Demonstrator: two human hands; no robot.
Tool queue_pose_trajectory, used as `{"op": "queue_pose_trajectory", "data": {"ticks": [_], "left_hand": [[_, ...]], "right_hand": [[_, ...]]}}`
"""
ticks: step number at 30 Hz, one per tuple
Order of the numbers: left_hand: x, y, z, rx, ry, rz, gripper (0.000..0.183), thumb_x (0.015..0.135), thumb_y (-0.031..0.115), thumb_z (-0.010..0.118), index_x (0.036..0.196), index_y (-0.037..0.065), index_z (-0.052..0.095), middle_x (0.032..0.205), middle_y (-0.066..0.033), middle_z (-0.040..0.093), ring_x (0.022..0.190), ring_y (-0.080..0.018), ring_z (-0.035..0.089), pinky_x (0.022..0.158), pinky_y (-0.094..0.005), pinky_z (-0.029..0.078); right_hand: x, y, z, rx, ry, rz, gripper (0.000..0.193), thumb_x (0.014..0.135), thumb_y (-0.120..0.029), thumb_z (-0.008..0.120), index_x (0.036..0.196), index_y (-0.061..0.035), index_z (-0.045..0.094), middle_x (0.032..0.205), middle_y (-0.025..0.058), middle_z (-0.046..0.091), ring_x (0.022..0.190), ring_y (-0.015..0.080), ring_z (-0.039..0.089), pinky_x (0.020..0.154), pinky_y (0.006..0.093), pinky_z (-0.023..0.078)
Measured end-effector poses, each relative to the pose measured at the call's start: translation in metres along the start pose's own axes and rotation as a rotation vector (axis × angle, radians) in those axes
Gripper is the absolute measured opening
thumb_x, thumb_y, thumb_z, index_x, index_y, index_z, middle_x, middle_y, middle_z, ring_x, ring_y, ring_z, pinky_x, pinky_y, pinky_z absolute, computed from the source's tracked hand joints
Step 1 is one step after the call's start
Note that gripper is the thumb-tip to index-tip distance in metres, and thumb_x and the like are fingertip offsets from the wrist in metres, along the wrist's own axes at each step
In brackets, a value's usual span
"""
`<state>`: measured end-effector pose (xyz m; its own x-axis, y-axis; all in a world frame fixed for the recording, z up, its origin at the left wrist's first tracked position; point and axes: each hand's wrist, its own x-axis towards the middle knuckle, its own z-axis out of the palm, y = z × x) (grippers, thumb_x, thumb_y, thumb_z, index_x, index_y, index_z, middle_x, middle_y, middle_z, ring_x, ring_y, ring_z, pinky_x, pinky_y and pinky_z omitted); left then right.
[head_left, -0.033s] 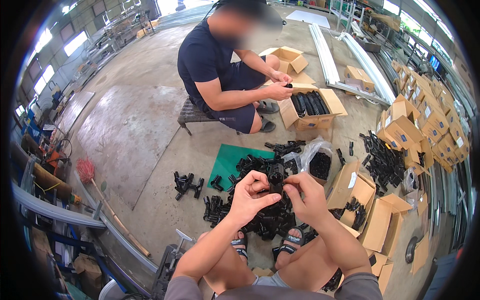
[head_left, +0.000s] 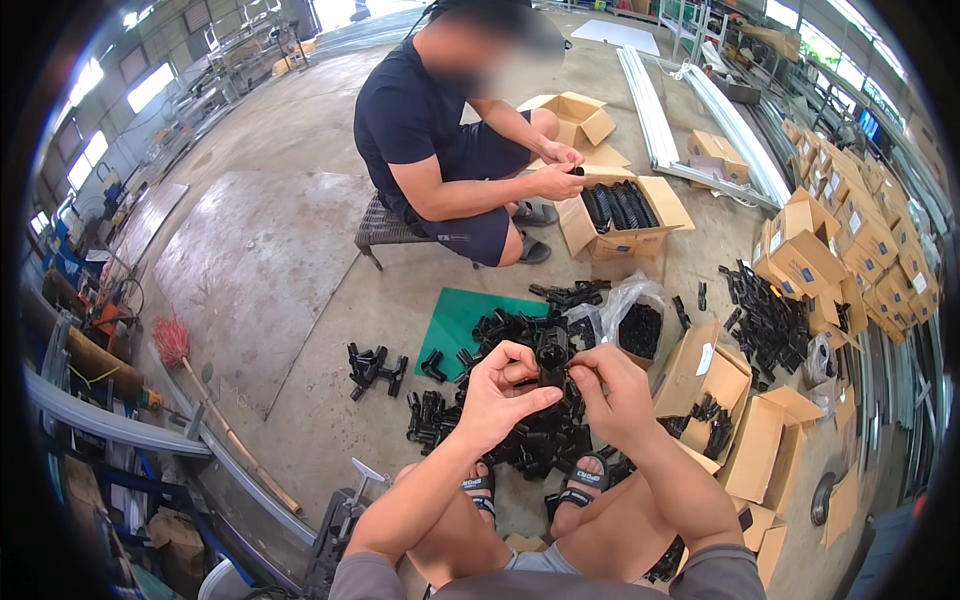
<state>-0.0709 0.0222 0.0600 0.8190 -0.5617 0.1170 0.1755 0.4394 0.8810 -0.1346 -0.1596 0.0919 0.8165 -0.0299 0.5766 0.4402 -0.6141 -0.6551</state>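
Note:
My left hand (head_left: 500, 395) and my right hand (head_left: 612, 393) meet in front of me, both gripping one black plastic fitting (head_left: 552, 358) held upright between the fingertips. Below them a pile of black plastic fittings (head_left: 530, 440) lies on the concrete floor by my sandalled feet, partly on a green mat (head_left: 458, 322). A small cluster of the same fittings (head_left: 372, 368) lies apart to the left.
A person in a dark shirt (head_left: 420, 130) sits opposite on a low stool, hands over an open cardboard box of black parts (head_left: 622, 212). More open boxes (head_left: 715, 385) and stacked cartons (head_left: 850, 250) stand right. A clear bag of parts (head_left: 640, 325), a broom (head_left: 200, 395) and metal rails (head_left: 690, 110) lie around.
Both hands stay on the black fitting in the same place; the person opposite has barely moved.

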Motion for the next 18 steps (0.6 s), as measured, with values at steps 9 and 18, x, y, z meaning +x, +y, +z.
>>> {"op": "queue_pose_trajectory", "data": {"ticks": [9, 18], "left_hand": [[-0.001, -0.002, 0.003, 0.120, 0.000, -0.020, 0.041, 0.082, -0.006, 0.080, 0.108, 0.006, 0.051, 0.108, -0.0057, 0.068, 0.103, -0.0107, 0.065, 0.091, -0.0298, 0.057], [0.000, 0.001, 0.007, 0.149, -0.045, -0.083, 0.059, 0.083, -0.005, 0.079, 0.129, 0.005, 0.043, 0.112, -0.0118, 0.070, 0.106, -0.0153, 0.067, 0.091, -0.0312, 0.058]], "right_hand": [[0.005, 0.000, -0.002, 0.236, 0.060, 0.117, 0.032, 0.092, -0.004, 0.068, 0.124, -0.0036, 0.065, 0.108, 0.0119, 0.068, 0.087, 0.0213, 0.067, 0.075, 0.0315, 0.053], [0.005, 0.011, -0.008, 0.236, -0.065, 0.093, 0.034, 0.089, -0.001, 0.071, 0.123, -0.0028, 0.069, 0.115, 0.0133, 0.069, 0.092, 0.0218, 0.070, 0.080, 0.0314, 0.057]]}}
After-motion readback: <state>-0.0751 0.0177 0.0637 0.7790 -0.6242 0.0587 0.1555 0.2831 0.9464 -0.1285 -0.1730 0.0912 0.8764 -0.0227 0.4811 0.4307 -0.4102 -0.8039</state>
